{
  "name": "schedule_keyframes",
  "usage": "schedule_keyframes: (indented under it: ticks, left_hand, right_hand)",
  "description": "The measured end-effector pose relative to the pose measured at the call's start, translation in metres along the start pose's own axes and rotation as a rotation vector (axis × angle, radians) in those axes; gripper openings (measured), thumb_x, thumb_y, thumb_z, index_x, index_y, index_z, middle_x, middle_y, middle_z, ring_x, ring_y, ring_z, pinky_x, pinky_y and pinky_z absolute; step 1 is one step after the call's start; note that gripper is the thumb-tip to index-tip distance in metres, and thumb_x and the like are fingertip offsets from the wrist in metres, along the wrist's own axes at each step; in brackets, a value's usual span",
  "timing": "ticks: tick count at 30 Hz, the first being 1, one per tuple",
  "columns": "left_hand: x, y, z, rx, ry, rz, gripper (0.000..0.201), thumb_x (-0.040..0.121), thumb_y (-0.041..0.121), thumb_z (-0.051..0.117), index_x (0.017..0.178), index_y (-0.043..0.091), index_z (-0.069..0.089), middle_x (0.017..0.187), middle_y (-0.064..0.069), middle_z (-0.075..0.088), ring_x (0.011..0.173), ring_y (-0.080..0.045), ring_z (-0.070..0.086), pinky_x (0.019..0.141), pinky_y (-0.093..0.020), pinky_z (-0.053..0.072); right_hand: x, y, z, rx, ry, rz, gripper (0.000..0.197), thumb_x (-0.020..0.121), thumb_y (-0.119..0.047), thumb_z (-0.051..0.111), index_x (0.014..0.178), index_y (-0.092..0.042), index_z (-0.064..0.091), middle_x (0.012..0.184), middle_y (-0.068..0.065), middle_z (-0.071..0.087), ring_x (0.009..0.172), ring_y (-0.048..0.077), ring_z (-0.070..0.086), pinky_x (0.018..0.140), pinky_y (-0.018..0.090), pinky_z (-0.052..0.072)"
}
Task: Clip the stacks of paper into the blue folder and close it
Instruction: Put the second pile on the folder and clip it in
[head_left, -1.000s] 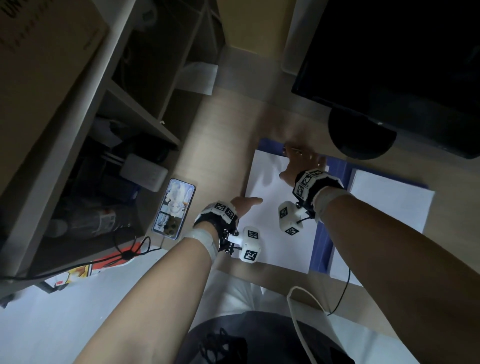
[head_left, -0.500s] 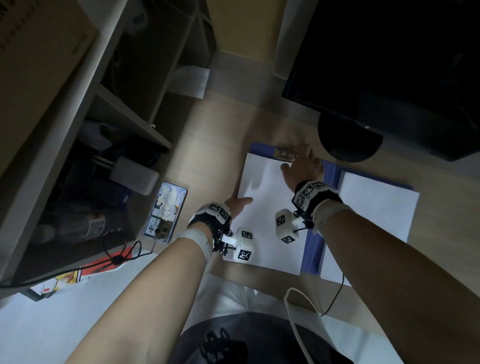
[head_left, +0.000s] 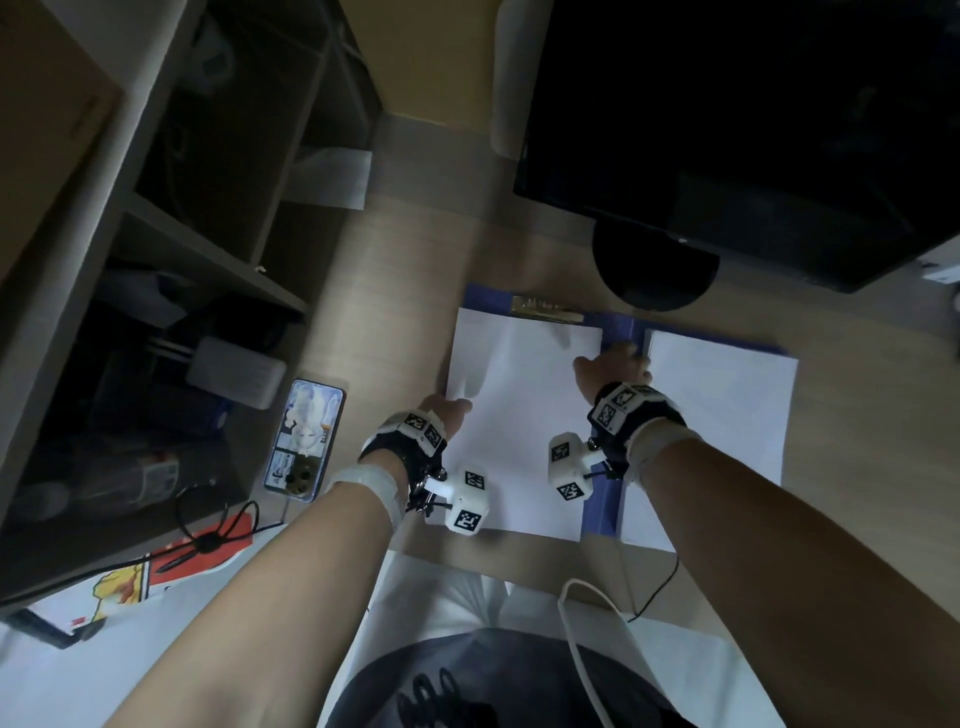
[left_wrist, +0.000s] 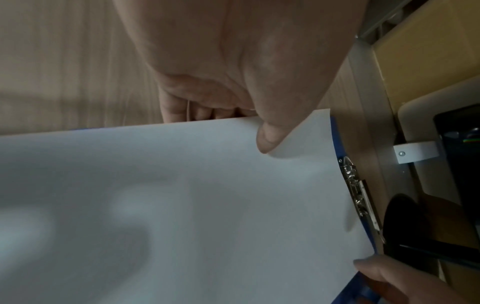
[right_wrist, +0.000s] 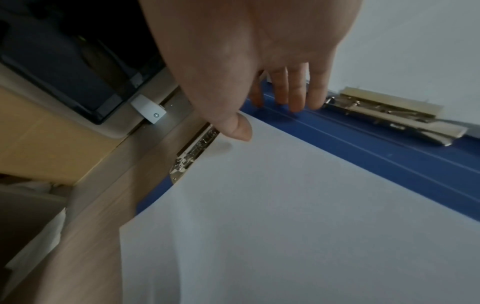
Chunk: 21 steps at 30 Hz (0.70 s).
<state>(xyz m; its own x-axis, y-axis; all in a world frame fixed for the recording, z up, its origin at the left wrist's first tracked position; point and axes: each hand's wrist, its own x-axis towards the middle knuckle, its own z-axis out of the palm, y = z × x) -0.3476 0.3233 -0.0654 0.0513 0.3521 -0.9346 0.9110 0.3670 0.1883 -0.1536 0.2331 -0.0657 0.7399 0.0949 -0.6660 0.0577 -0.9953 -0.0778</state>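
The blue folder (head_left: 605, 512) lies open on the desk. A white paper stack (head_left: 519, 431) covers its left half, its top edge at the metal clip (head_left: 546, 309). A second stack (head_left: 722, 415) lies on the right half, beside another clip (right_wrist: 394, 115). My left hand (head_left: 448, 408) pinches the left stack's left edge, thumb (left_wrist: 270, 137) on top and fingers underneath. My right hand (head_left: 613, 368) sits at that stack's far right corner. Its thumb (right_wrist: 240, 128) rests on the paper, and its fingers (right_wrist: 293, 92) reach down onto the folder's blue spine (right_wrist: 376, 156).
A dark monitor (head_left: 753, 130) on a round base (head_left: 657, 270) stands just behind the folder. A phone (head_left: 304, 439) lies to the left, near a shelf unit (head_left: 171, 260). A white cable (head_left: 587, 649) loops at the desk's near edge.
My right hand has drawn back from the top clip to the stack's right corner by the spine, uncovering the clip. The left hand stays at the left edge.
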Motion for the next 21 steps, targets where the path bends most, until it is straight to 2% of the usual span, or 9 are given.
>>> schedule_keyframes:
  ticks: [3,5,8,11,14,15,18,20,21]
  left_hand:
    - [0.005,0.001,0.004,0.022,0.012,0.003,0.063,0.087,0.04,0.055,0.136,0.001,0.046,0.137,-0.02,0.054,0.122,-0.038,0.053,0.106,-0.044,0.041]
    - [0.0,0.006,0.005,0.063,0.007,0.02,0.06,0.091,0.035,0.052,0.14,0.001,0.042,0.141,-0.019,0.05,0.125,-0.038,0.05,0.107,-0.043,0.039]
    - [-0.003,0.007,0.003,0.107,0.044,0.072,0.054,0.094,0.026,0.051,0.14,0.0,0.041,0.141,-0.02,0.05,0.125,-0.037,0.051,0.106,-0.041,0.041]
    - [-0.002,0.002,-0.002,0.11,0.045,0.11,0.057,0.093,0.027,0.052,0.143,0.004,0.037,0.146,-0.016,0.046,0.131,-0.035,0.047,0.11,-0.041,0.038]
    - [0.002,-0.007,-0.004,0.044,0.053,0.136,0.059,0.092,0.028,0.056,0.143,0.005,0.036,0.147,-0.014,0.045,0.132,-0.033,0.047,0.112,-0.041,0.037]
    - [0.003,-0.009,-0.004,0.02,0.059,0.143,0.06,0.09,0.028,0.059,0.142,0.006,0.04,0.144,-0.014,0.049,0.129,-0.033,0.051,0.11,-0.043,0.04]
    - [0.006,-0.012,-0.008,-0.055,0.029,0.171,0.051,0.089,0.023,0.061,0.135,0.005,0.047,0.133,-0.014,0.058,0.118,-0.033,0.058,0.103,-0.042,0.046]
    - [0.006,-0.012,-0.01,-0.085,-0.006,0.173,0.049,0.09,0.021,0.06,0.134,0.005,0.047,0.133,-0.013,0.058,0.118,-0.032,0.058,0.102,-0.039,0.045]
    - [0.006,-0.012,-0.011,-0.089,-0.023,0.168,0.051,0.09,0.023,0.061,0.136,0.005,0.045,0.136,-0.012,0.057,0.12,-0.032,0.057,0.104,-0.04,0.044]
  right_hand:
    - [-0.001,0.006,0.009,0.069,-0.123,0.026,0.067,0.069,-0.043,0.051,0.122,-0.003,0.055,0.118,0.018,0.061,0.103,0.038,0.061,0.087,0.043,0.051]
    - [0.002,0.011,0.013,0.099,-0.175,0.034,0.071,0.062,-0.048,0.052,0.117,-0.003,0.058,0.109,0.014,0.066,0.096,0.036,0.064,0.085,0.042,0.052]
    - [-0.001,0.012,0.011,0.127,-0.214,0.017,0.075,0.06,-0.053,0.055,0.119,-0.007,0.058,0.109,0.011,0.066,0.095,0.035,0.064,0.09,0.046,0.052]
    - [0.008,0.015,0.013,0.156,-0.269,0.002,0.082,0.056,-0.058,0.057,0.122,-0.009,0.06,0.115,0.012,0.066,0.099,0.036,0.064,0.093,0.048,0.052]
    - [0.028,0.023,0.028,0.119,-0.281,0.075,0.119,0.036,-0.066,0.056,0.139,-0.006,0.045,0.13,0.016,0.057,0.112,0.04,0.059,0.098,0.053,0.047]
    - [0.03,0.024,0.031,0.119,-0.285,0.086,0.12,0.038,-0.066,0.056,0.141,-0.005,0.041,0.133,0.017,0.053,0.115,0.041,0.057,0.1,0.053,0.045]
    - [0.012,0.021,0.016,0.094,-0.292,0.056,0.099,0.058,-0.063,0.051,0.137,-0.005,0.045,0.132,0.018,0.049,0.116,0.039,0.054,0.103,0.049,0.042]
    - [0.0,0.022,0.005,0.123,-0.309,0.043,0.086,0.071,-0.059,0.055,0.136,-0.004,0.048,0.121,0.01,0.052,0.117,0.035,0.056,0.1,0.038,0.044]
    - [-0.002,0.024,0.003,0.136,-0.333,0.018,0.073,0.081,-0.051,0.056,0.135,-0.003,0.051,0.112,0.006,0.052,0.116,0.031,0.057,0.093,0.031,0.044]
